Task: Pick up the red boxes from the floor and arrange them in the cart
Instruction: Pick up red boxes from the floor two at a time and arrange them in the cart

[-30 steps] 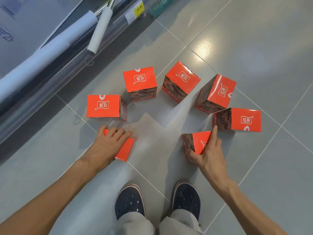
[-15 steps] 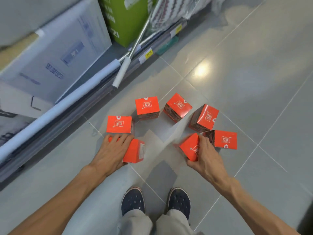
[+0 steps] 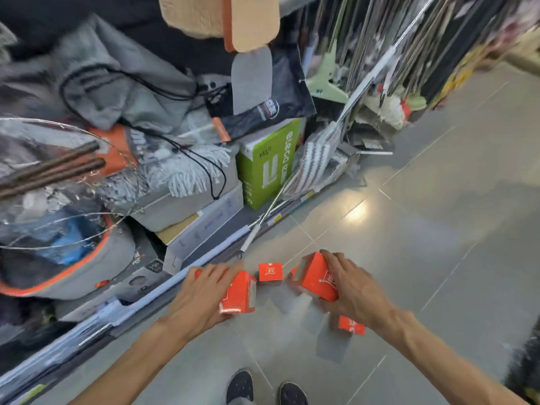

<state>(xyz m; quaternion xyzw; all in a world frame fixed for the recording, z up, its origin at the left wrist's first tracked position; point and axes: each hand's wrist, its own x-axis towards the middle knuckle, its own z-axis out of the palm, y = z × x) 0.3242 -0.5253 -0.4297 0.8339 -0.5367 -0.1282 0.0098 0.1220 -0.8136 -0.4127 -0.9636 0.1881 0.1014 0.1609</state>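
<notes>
Left hand: the left hand (image 3: 201,290) grips a red box (image 3: 238,293), palm over its upper face, fingers curled across the top edge and thumb side hidden beneath.
Left box: held tilted, its white-printed end face turned toward the person's feet; it hangs clear of the floor (image 3: 438,229).
Right hand: the right hand (image 3: 350,283) grasps a second red box (image 3: 317,277), fingers spread over its far side and top corner, the thumb underneath out of sight.
Right box: tipped on a corner, one grey side panel facing left, lifted off the tiles.
Between the hands: a third red box (image 3: 270,271) stands on the floor beyond the gap between both grips, label face up, touching neither hand.
Below the right wrist: a fourth red box (image 3: 351,325) lies on the floor, partly hidden by the forearm.
Behind the right box: a sliver of red shows at its left edge; whether it is another box I cannot tell.
Beyond the left hand: a low shelf edge (image 3: 204,255) runs diagonally, with a green carton (image 3: 268,162) and grey mop heads (image 3: 187,171) stacked above it.
Under the arms: two dark shoes (image 3: 239,387) on the tiles.
Cart: cannot be made out with certainty; motion blur covers much of the view.
</notes>
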